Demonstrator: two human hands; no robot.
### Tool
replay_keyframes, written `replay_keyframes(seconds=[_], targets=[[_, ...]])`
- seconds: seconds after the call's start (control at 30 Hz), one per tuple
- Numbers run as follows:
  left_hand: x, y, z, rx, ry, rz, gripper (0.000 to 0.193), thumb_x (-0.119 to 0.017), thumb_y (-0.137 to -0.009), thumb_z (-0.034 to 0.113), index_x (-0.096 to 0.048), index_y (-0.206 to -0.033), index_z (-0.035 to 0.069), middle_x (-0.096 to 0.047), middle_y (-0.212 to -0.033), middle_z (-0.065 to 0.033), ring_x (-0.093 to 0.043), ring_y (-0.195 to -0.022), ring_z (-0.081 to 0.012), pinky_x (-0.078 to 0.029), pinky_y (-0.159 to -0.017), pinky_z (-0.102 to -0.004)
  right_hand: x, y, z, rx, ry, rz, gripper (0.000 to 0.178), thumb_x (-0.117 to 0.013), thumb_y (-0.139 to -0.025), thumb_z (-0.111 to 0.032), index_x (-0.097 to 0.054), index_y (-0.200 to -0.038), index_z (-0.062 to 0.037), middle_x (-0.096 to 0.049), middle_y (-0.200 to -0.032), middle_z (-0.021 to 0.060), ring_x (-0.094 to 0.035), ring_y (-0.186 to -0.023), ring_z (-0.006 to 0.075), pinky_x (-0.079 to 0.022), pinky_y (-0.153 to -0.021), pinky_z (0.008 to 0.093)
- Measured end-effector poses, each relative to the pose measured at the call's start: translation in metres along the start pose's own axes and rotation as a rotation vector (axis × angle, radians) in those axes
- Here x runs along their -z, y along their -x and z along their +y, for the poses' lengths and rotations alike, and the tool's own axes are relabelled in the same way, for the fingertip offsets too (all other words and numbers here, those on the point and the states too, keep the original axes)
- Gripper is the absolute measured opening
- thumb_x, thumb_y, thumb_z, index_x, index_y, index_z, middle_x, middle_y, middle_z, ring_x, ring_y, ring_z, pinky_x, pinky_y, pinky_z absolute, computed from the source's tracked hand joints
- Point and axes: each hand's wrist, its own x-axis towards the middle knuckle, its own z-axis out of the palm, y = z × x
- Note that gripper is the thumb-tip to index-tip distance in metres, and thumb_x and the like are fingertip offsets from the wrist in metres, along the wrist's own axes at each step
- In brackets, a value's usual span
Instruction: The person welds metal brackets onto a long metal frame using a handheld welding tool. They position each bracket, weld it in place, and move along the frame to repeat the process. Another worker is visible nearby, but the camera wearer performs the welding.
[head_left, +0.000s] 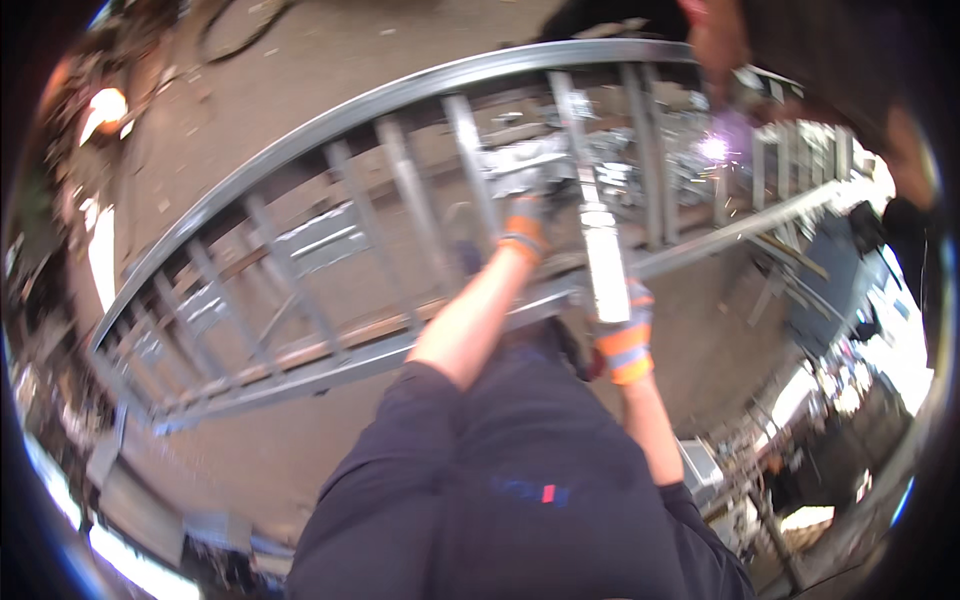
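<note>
A long, ladder-like metal frame (360,108) with many crossbars spans the view in front of me. My left hand (526,222), in a grey and orange glove, reaches over its near rail between two bars. The fingers are blurred against shiny metal pieces (525,165), so their grip is unclear. My right hand (630,335), gloved alike, is closed around the lower end of a bright silver, bottle-like cylinder (604,260). The cylinder's narrow end points away from me, over the near rail toward a crossbar. Its exact kind is washed out by glare.
At the upper right, another person's arm (720,45) is over the frame, near a bright violet-white welding glow (714,150) with sparks. A dark cable loop (235,35) lies on the floor at far left. Cluttered metal gear (790,450) stands at lower right.
</note>
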Motion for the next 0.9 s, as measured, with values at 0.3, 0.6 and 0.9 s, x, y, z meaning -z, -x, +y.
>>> replay_keyframes(seconds=[0.3, 0.6, 0.9], targets=[[-0.005, -0.008, 0.000, -0.036, 0.244, 0.129, 0.043, -0.072, -0.105, 0.043, -0.070, -0.108, 0.000, -0.073, -0.094, -0.0089, -0.070, -0.079, -0.0213, -0.061, -0.073, -0.0352, -0.018, -0.037, -0.003, 0.002, -0.087, 0.065, 0.021, -0.078, -0.090, -0.023, -0.075, -0.101, -0.0051, -0.071, -0.084, 0.0195, -0.071, -0.076, 0.0410, -0.057, -0.065, 0.0480], [-0.014, 0.004, 0.005, -0.076, 0.372, 0.058, 0.028, -0.072, -0.107, 0.030, -0.073, -0.108, 0.002, -0.077, -0.100, -0.0070, -0.073, -0.088, -0.0169, -0.062, -0.079, -0.0298, -0.023, -0.046, 0.004, 0.046, -0.059, 0.096, 0.022, -0.078, -0.091, -0.023, -0.075, -0.102, -0.0043, -0.072, -0.085, 0.0178, -0.071, -0.079, 0.0397, -0.056, -0.067, 0.0480], [-0.016, 0.004, 0.000, -0.174, 0.308, 0.077, 0.031, -0.072, -0.107, 0.033, -0.073, -0.111, 0.002, -0.076, -0.100, -0.0063, -0.073, -0.085, -0.0155, -0.062, -0.076, -0.0308, -0.014, -0.050, -0.010, -0.006, -0.164, 0.082, 0.024, -0.078, -0.092, -0.021, -0.076, -0.109, -0.0053, -0.075, -0.091, 0.0173, -0.074, -0.081, 0.0381, -0.058, -0.069, 0.0449]])
